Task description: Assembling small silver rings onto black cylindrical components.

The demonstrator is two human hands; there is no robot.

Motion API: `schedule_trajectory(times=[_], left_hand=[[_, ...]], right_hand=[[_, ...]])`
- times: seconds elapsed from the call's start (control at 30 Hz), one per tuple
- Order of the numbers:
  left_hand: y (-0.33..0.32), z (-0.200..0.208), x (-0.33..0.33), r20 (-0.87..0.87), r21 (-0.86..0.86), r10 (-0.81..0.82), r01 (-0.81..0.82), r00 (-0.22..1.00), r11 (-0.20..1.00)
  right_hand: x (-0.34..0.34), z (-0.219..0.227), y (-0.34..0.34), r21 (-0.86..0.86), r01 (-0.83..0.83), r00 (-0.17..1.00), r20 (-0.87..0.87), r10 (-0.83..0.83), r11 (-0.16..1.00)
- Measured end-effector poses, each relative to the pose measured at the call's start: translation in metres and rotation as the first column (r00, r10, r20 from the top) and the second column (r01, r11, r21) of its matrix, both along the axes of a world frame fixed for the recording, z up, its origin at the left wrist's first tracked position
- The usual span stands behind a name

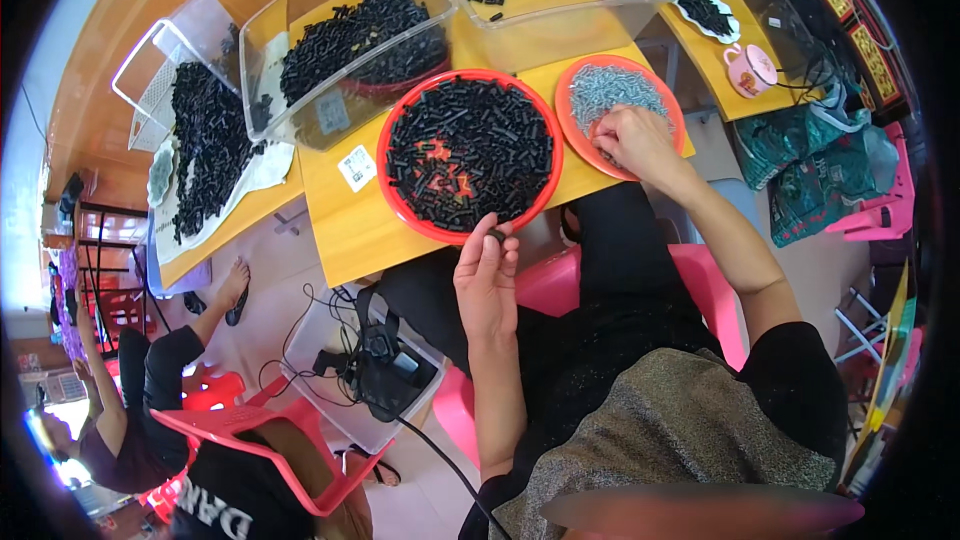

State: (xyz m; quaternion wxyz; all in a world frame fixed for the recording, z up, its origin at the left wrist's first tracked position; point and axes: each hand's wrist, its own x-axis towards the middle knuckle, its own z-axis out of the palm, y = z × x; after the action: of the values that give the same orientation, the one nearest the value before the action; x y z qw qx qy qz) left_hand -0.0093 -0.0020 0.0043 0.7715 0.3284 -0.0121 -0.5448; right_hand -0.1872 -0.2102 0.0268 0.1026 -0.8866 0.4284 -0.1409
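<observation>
A round red basin (545,175) stands on the yellow table, filled with short black plastic pieces (470,125). Just off its near rim is my left hand (487,280), palm up, pinching one small black piece (496,234) between thumb and fingers. To the right, an orange-red plate (575,115) carries a heap of small silvery metal pieces that look like screws (615,88). My right hand (632,140) reaches over this plate with its fingers closed together at the heap's near side. Whatever is between those fingertips is hidden.
Behind the basin stands a clear plastic bin (335,120) of black pieces; another clear bin (545,30) lies right of it. More black pieces (210,150) cover a white sheet at left. A pink mug (750,70) sits far right. A person (130,410) sits at lower left.
</observation>
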Motion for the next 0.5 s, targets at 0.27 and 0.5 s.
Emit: schedule_trajectory(times=[0.27, 0.5], left_hand=[[0.001, -0.005, 0.003, -0.159, -0.039, -0.038, 0.032, 0.987, 0.999], [0.003, -0.02, 0.006, -0.312, -0.242, -0.092, 0.015, 0.946, 0.97]], right_hand=[[0.01, 0.018, 0.013, 0.24, -0.042, 0.925, 0.376, -0.053, 0.97], [0.05, 0.048, 0.091, 0.737, -0.376, 0.795, 0.568, -0.213, 0.561]])
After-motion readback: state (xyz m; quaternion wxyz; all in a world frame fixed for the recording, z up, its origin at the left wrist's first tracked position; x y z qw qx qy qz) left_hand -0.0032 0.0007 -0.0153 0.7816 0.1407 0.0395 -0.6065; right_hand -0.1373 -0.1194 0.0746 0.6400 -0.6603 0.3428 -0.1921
